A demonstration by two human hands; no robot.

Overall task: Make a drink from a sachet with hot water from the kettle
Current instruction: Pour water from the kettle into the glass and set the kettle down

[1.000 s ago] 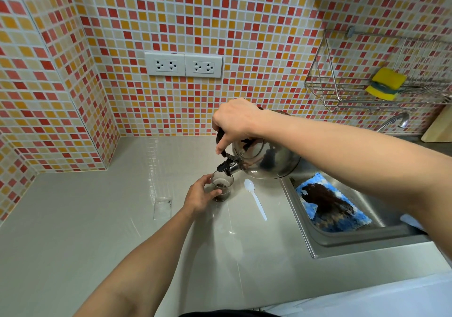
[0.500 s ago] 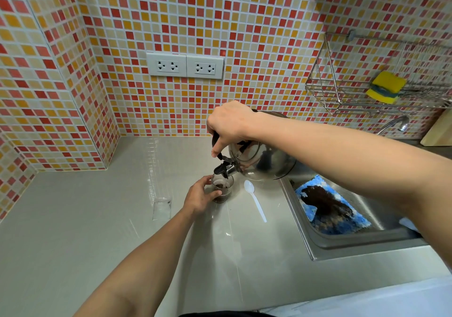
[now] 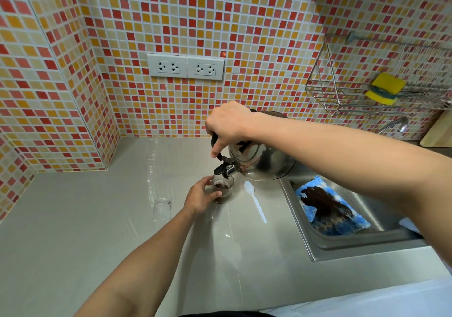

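Bright, even light; sharp centre, wide-angle bending at edges.

A home kitchen — mosaic-tiled wall (image 3: 244, 35), steel sink (image 3: 342, 245), sponge (image 3: 386, 88) in a wire rack (image 3: 325, 96), grey counter (image 3: 73, 231).

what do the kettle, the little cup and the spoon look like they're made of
Round silver kettle: polished metal, likely stainless steel, since its body mirrors the room; the spout cap looks like black plastic. Small clear cup: transparent, glass or clear plastic, can't tell which; dark contents show through. Thin white spoon: opaque matte white, probably disposable plastic.
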